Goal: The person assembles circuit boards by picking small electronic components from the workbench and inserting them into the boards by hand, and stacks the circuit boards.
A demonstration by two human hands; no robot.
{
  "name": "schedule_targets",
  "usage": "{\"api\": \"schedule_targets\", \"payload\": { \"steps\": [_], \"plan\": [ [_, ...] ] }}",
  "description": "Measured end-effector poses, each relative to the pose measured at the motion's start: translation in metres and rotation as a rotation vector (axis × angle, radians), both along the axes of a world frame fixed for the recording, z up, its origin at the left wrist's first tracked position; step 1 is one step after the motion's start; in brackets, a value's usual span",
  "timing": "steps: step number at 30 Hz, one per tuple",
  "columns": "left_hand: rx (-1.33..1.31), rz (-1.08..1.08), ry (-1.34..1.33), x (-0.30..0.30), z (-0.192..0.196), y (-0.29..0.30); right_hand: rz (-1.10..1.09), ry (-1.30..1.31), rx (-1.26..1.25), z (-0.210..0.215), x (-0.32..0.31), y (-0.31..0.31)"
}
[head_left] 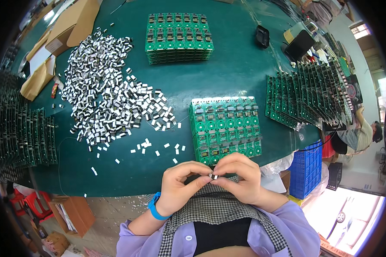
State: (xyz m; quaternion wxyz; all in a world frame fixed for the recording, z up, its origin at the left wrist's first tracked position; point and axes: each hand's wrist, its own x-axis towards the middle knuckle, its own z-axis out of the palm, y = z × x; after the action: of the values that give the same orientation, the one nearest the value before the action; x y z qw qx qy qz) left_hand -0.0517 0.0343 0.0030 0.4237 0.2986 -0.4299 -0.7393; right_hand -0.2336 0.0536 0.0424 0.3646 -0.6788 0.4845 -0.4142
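Far left, rows of green circuit boards (23,137) stand on edge along the bench (236,64) rim, with cardboard pieces (64,30) above them at the back corner. Next over, a big heap of small metal parts (111,90) spreads across the green bench top, and a few strays (152,147) lie scattered toward you. Your left hand (180,186), blue wristband (155,207) on the wrist, sits low at the near bench edge, fingers curled, thumb and forefinger pinched on one small metal part (213,175). Your right hand (240,177) meets it from the other side, fingertips closed on the same part, so both hands touch at that piece, just over your checked vest (218,205). Just beyond your hands a stack of green panel boards (225,128) lies flat, near corner almost at your knuckles. A second flat stack of boards (179,37) sits farther back, well apart. Right of centre, a small black device (262,36) lies on the bench. Further right, a long row of upright boards (309,94) leans in a fan. Below the bench edge on the right stands a blue crate (306,171). Far right, another person (360,132) sits, partly cut off by the rim.
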Motion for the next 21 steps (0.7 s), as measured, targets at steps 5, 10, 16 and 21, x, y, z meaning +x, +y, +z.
{"api": "schedule_targets", "payload": {
  "steps": [5, 10, 16, 21],
  "plan": [
    [-0.269, 0.051, -0.204, -0.004, 0.008, 0.000, -0.045, -0.398, 0.344, -0.002, -0.002, 0.009],
    [-0.751, 0.171, -0.293, -0.005, 0.007, -0.003, -0.004, -0.818, 0.728, -0.007, -0.010, 0.011],
    [-0.709, 0.183, -0.290, -0.006, 0.005, -0.004, 0.049, -0.874, 0.844, -0.010, -0.011, 0.011],
    [-0.761, 0.219, -0.339, -0.007, 0.001, -0.001, -0.016, -0.703, 0.574, -0.003, -0.002, 0.011]
  ]
}}
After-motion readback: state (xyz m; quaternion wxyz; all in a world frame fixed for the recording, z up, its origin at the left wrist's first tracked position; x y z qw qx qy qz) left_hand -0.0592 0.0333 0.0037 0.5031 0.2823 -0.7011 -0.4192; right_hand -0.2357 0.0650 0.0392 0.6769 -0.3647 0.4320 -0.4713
